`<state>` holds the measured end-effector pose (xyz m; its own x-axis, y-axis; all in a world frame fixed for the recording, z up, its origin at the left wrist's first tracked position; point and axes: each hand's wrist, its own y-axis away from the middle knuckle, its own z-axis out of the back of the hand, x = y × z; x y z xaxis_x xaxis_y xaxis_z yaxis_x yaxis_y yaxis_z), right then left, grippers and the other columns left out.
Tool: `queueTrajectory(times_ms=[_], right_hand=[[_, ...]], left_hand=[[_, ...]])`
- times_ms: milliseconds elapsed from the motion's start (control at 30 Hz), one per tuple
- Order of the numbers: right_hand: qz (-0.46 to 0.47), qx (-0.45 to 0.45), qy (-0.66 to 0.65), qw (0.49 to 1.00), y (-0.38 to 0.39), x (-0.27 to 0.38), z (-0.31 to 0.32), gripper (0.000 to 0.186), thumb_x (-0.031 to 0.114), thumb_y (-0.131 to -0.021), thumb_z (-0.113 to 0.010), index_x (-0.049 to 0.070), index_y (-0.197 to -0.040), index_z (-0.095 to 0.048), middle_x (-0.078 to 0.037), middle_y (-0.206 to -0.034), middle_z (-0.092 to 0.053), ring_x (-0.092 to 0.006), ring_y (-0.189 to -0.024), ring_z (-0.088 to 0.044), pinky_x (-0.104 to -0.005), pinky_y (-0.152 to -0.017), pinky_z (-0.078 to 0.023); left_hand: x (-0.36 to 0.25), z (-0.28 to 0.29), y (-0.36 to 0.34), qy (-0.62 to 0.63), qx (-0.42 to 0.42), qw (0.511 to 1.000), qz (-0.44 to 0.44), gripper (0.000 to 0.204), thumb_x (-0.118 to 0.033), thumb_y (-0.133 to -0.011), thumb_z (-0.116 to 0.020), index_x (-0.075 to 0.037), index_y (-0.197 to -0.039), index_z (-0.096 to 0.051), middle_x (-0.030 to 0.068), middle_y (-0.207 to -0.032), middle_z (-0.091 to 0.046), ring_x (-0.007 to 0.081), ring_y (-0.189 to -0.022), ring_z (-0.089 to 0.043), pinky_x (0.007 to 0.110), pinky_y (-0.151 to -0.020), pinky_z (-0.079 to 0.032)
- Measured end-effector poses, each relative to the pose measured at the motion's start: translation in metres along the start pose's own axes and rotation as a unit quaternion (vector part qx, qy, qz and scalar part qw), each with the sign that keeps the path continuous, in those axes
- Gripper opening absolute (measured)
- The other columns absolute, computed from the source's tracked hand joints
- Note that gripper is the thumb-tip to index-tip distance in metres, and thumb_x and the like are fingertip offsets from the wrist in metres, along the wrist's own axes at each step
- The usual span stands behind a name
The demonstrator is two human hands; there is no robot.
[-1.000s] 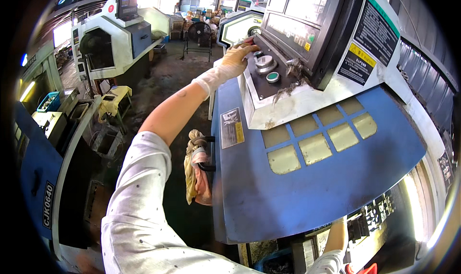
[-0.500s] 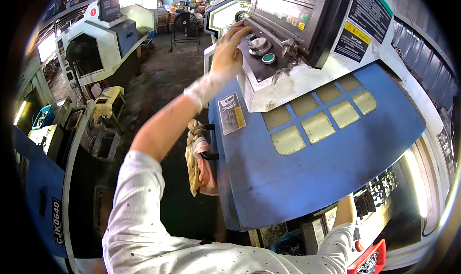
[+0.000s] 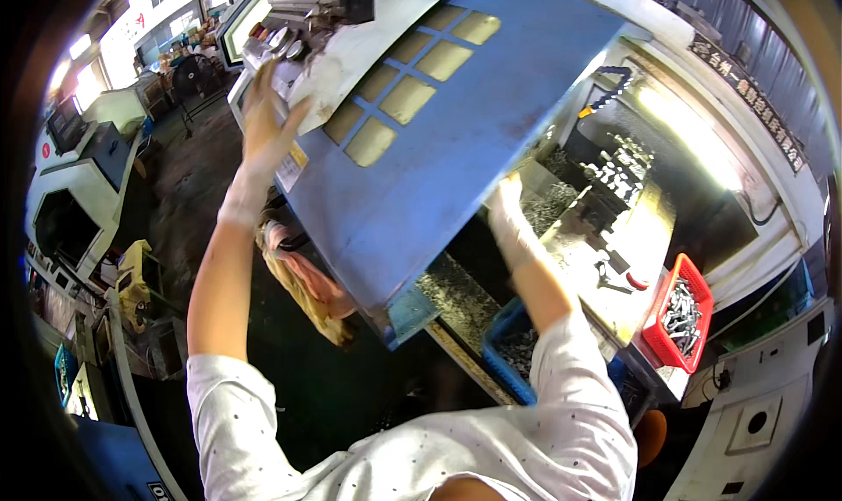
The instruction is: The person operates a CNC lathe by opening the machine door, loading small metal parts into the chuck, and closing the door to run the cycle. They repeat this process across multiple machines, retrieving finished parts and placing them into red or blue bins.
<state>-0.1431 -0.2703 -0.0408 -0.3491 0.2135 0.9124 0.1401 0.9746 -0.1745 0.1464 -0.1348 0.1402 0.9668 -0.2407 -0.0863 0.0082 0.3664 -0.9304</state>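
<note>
The big blue door (image 3: 386, 216) is on the front of the machine (image 3: 395, 23), between the left arm (image 3: 224, 290) and the right arm (image 3: 537, 282). It looks hard, stiff and heavy, and its flat face may be slippery if there is oil on it. The little windows (image 3: 407, 102) might scratch, so its edge seems a good place to hold. The left arm reaches up and forward. The left hand (image 3: 266, 132) is spread wide near the round knobs (image 3: 281, 39); I cannot tell if it touches them. The right hand (image 3: 507, 194) is at the door's right edge, fingers mostly hidden, so I cannot tell if it grips.
</note>
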Motion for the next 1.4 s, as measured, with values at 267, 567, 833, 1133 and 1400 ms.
queueTrajectory(times_ms=[267, 567, 833, 1133, 1400], right_hand=[[-0.317, 0.329, 0.160, 0.875, 0.254, 0.026, 0.078, 0.033, 0.023, -0.074, -0.047, 0.002, -0.099, -0.044, -0.006, -0.094, -0.048, -0.0134, -0.085, -0.045, -0.0237, -0.075, -0.034], [-0.451, 0.339, 0.174, 0.807, 0.309, -0.078, -0.005, 0.022, 0.022, -0.075, -0.044, 0.004, -0.089, -0.046, -0.004, -0.081, -0.048, -0.0132, -0.075, -0.046, -0.0236, -0.064, -0.036], [-0.249, 0.070, 0.217, 0.941, 0.236, -0.280, -0.189, 0.017, 0.023, -0.071, -0.045, 0.008, -0.079, -0.043, -0.001, -0.065, -0.044, -0.0150, -0.058, -0.044, -0.0249, -0.051, -0.037], [-0.212, 0.044, 0.472, 0.855, 0.174, -0.310, -0.191, 0.017, 0.021, -0.071, -0.046, 0.006, -0.080, -0.044, -0.001, -0.067, -0.046, -0.0137, -0.061, -0.044, -0.0238, -0.053, -0.037], [-0.436, 0.173, 0.556, 0.686, 0.208, -0.326, -0.224, 0.017, 0.019, -0.071, -0.047, 0.005, -0.081, -0.045, -0.001, -0.069, -0.047, -0.0125, -0.063, -0.045, -0.0228, -0.056, -0.037]], left_hand=[[-0.057, 0.216, 0.360, -0.104, 0.765, 0.418, 0.478, 0.048, -0.033, -0.072, -0.040, -0.008, -0.112, -0.031, 0.0138, -0.116, -0.029, 0.0277, -0.107, -0.027, 0.033, -0.088, -0.024], [-0.060, 0.422, 0.533, -0.115, 0.501, 0.244, 0.822, 0.039, -0.025, -0.075, -0.040, -0.006, -0.110, -0.034, 0.0124, -0.115, -0.031, 0.0239, -0.105, -0.031, 0.030, -0.083, -0.029], [0.161, 0.323, 0.396, -0.005, 0.241, 0.670, 0.702, 0.026, -0.016, -0.072, -0.046, -0.002, -0.095, -0.047, 0.0108, -0.094, -0.050, 0.0181, -0.087, -0.047, 0.026, -0.074, -0.036], [0.366, 0.205, 0.266, 0.173, 0.275, 0.833, 0.448, 0.022, -0.012, -0.073, -0.044, -0.003, -0.092, -0.050, 0.0096, -0.090, -0.052, 0.0181, -0.082, -0.050, 0.025, -0.072, -0.037], [0.546, 0.210, 0.376, -0.111, 0.421, 0.708, 0.556, 0.033, -0.026, -0.074, -0.038, -0.004, -0.097, -0.046, 0.0125, -0.094, -0.050, 0.0261, -0.084, -0.048, 0.032, -0.071, -0.038]])
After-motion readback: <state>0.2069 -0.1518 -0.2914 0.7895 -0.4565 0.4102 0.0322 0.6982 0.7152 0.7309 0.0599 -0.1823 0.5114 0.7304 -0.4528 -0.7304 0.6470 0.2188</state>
